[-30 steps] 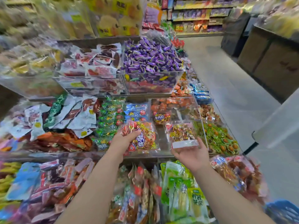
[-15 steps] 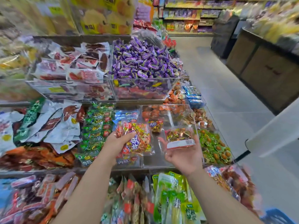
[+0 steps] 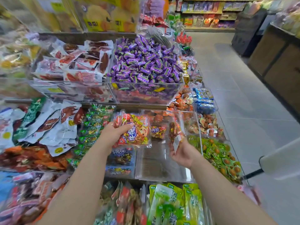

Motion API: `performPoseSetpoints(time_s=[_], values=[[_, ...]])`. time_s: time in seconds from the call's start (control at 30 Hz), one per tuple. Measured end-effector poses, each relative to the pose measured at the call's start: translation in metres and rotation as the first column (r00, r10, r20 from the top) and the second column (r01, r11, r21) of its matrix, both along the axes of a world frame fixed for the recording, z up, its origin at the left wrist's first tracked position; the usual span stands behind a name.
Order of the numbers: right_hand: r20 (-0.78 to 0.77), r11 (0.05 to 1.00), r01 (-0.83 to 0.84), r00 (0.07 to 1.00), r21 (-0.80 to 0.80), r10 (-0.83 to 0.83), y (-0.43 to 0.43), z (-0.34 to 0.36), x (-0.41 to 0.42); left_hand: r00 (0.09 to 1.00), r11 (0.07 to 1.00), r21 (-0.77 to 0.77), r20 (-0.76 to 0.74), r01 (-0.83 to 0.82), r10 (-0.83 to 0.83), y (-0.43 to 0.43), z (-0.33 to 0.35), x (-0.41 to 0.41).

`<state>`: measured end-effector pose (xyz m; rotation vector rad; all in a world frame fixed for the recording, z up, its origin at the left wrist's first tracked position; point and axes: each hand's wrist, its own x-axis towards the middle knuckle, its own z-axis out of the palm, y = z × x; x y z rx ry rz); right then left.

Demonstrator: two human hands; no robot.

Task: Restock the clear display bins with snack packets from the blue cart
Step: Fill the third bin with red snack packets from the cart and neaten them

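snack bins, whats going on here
A person is restocking shop snacks. The left hand holds a big packet, red and yellow, over a stack of blue packets. The right hand holds a small packet above the next bin, which is bare at the front, with a few packets at the back.

The big red-and-yellow snack packet (image 3: pixel 136 132) lies almost flat, gripped by the left hand (image 3: pixel 113 133). At 3 o'clock from it, the small clear packet (image 3: pixel 174 133) with a white label is turned on edge, pinched by the right hand (image 3: pixel 183 153) above the nearly bare clear bin (image 3: pixel 162 174).
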<state>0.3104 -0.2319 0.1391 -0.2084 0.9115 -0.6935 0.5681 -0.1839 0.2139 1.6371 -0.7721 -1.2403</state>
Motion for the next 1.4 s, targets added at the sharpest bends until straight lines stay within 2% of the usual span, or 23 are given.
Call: performPoseSetpoints(time_s=[0.13,0.3,0.4,0.47,0.53,0.67,0.7,0.83,0.9,1.03,1.17,1.4], values=[[0.029,0.999,0.019,0.999,0.042,-0.020,-0.016,-0.014,0.002,0.999,0.999,0.014,0.028,-0.030,0.030,-0.017,0.003,0.017],[-0.198,0.992,-0.025,0.980,-0.123,0.000,-0.039,-0.036,0.016,1.000,1.000,0.026,-0.023,0.012,-0.012,-0.036,0.006,0.032],[-0.540,0.960,-0.138,0.841,-0.243,-0.016,-0.055,-0.051,0.027,0.998,0.997,0.051,-0.024,0.064,-0.063,-0.048,0.006,0.037],[-0.651,0.943,-0.218,0.759,-0.250,0.003,-0.067,-0.064,0.033,0.997,0.994,0.072,-0.024,0.080,-0.078,-0.055,0.003,0.040],[-0.717,0.926,-0.282,0.697,-0.252,0.017,-0.077,-0.076,0.040,0.995,0.993,0.077,-0.043,0.089,-0.086,-0.060,-0.001,0.041],[-0.722,0.921,-0.267,0.692,-0.283,-0.021,-0.087,-0.093,0.054,0.990,0.991,0.091,-0.110,0.101,-0.091,-0.066,-0.009,0.040],[-0.764,0.914,-0.297,0.645,-0.275,-0.020,-0.088,-0.095,0.055,0.990,0.989,0.107,-0.113,0.101,-0.089,-0.066,-0.010,0.040],[-0.932,0.841,-0.531,0.346,-0.104,0.103,-0.087,-0.100,0.051,0.985,0.984,0.145,-0.156,0.102,-0.079,-0.068,-0.010,0.044],[-0.953,0.810,-0.582,0.279,-0.070,0.118,-0.089,-0.106,0.049,0.984,0.983,0.147,-0.155,0.108,-0.085,-0.068,-0.012,0.046],[-0.946,0.835,-0.527,0.324,-0.157,0.026,-0.098,-0.110,0.058,0.982,0.982,0.139,-0.158,0.127,-0.104,-0.068,-0.016,0.048],[-0.925,0.854,-0.511,0.361,-0.093,0.115,-0.101,-0.113,0.068,0.982,0.983,0.135,-0.156,0.127,-0.105,-0.066,-0.017,0.047],[-0.912,0.896,-0.429,0.403,-0.113,0.078,-0.091,-0.104,0.059,0.981,0.986,0.109,-0.162,0.127,-0.108,-0.063,-0.014,0.043]])
